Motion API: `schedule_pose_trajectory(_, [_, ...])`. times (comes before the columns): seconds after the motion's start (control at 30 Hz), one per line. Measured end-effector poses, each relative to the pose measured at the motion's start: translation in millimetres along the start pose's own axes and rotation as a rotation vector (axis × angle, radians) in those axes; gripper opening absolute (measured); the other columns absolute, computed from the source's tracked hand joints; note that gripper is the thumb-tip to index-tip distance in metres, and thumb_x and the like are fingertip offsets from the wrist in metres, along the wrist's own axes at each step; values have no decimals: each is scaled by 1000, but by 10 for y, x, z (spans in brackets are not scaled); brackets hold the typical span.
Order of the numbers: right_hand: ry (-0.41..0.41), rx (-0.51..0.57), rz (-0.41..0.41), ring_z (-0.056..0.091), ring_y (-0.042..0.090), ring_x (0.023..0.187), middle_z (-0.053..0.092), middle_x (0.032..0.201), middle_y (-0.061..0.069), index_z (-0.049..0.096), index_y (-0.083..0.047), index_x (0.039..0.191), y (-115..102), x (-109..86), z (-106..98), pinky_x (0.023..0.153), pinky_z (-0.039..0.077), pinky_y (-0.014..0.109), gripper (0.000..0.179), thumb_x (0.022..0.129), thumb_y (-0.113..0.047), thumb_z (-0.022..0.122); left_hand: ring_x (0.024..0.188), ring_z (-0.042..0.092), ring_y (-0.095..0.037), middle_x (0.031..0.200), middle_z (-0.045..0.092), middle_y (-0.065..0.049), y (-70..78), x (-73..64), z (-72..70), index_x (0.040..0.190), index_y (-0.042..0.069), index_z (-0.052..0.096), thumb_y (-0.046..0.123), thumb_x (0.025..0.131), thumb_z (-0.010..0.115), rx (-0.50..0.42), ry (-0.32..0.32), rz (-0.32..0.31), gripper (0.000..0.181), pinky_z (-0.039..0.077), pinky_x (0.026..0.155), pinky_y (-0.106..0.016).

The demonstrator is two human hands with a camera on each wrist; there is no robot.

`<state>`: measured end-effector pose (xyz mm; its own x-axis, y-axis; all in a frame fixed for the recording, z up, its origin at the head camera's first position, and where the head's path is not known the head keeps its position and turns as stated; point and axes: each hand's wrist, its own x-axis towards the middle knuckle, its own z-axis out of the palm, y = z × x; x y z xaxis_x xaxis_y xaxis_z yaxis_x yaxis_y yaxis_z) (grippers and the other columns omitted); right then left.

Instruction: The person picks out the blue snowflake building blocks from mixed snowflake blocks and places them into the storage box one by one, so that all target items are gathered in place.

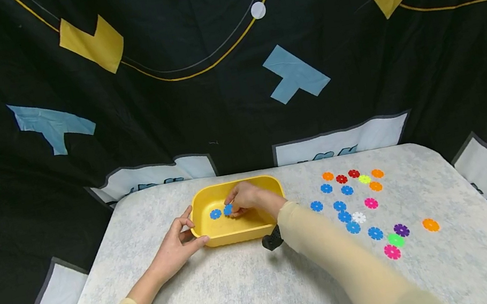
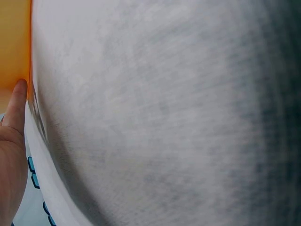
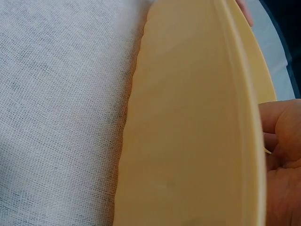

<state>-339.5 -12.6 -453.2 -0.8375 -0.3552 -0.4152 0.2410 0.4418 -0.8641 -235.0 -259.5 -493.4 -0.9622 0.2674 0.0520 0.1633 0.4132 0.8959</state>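
Observation:
A yellow plastic basin (image 1: 234,237) stands on the table. My left hand (image 1: 178,247) holds its left end, the thumb along the front corner and the fingers at the left rim. In the left wrist view the thumb (image 2: 16,110) lies straight against the yellow wall. My right hand (image 1: 249,198) reaches down inside the basin, pinching a blue notched disc (image 1: 228,209) between thumb and fingers. Another blue notched disc (image 1: 215,214) lies to its left on the basin floor. In the right wrist view the basin's front wall hides the fingertips and the disc.
Several loose notched discs are spread to the right of the basin: blue discs (image 1: 353,228), orange discs (image 1: 431,225), pink discs (image 1: 392,252), and single white (image 1: 359,217), purple (image 1: 401,230) and green (image 1: 396,240) ones. A black curtain (image 1: 238,120) hangs behind the pale table (image 1: 230,295).

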Motion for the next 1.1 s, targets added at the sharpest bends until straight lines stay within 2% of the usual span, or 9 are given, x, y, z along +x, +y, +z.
schedule_pose_trajectory(0.3, [25, 26, 11, 70, 23, 72, 69, 85, 16, 69, 7, 112, 24, 25, 37, 83, 60, 33, 21, 91, 12, 67, 133, 53, -39, 171, 13, -5, -36, -3, -4, 118, 6, 40, 32, 94, 77, -14, 0, 19, 51, 52, 97, -25])
schedule_pose_trajectory(0.5, [47, 16, 0, 69, 21, 69, 69, 87, 16, 70, 7, 111, 40, 38, 56, 82, 60, 32, 20, 91, 11, 69, 133, 54, -36, 171, 14, -1, -18, 2, 0, 117, 7, 40, 30, 94, 77, -12, 2, 3, 49, 52, 96, -25])
schedule_pose_trajectory(0.7, [71, 4, 2, 71, 22, 73, 68, 86, 14, 71, 5, 111, 49, 48, 59, 81, 60, 30, 19, 92, 7, 71, 132, 54, -39, 171, 13, -4, -16, 5, 2, 117, 6, 40, 30, 95, 77, -9, -1, 15, 49, 52, 96, -25])
schedule_pose_trajectory(0.87, [78, 18, 5, 72, 23, 75, 68, 88, 15, 71, 5, 111, 51, 55, 62, 80, 60, 29, 19, 92, 7, 70, 132, 55, -36, 171, 14, -1, -28, 9, 4, 118, 7, 40, 32, 93, 78, -11, 2, 2, 51, 51, 99, -25])
schedule_pose_trajectory(0.97, [82, 24, 7, 73, 24, 76, 69, 89, 15, 71, 5, 110, 48, 58, 63, 78, 60, 28, 18, 92, 7, 70, 132, 55, -35, 171, 15, 0, -25, 6, 3, 118, 6, 40, 31, 94, 78, -7, 2, -1, 51, 50, 101, -27])
schedule_pose_trajectory(1.1, [87, 21, 14, 73, 24, 77, 70, 90, 15, 72, 4, 109, 35, 57, 57, 77, 60, 27, 17, 93, 7, 69, 132, 55, -36, 171, 15, -1, -5, 2, 5, 118, 5, 40, 27, 95, 77, -9, 2, 5, 49, 50, 103, -36])
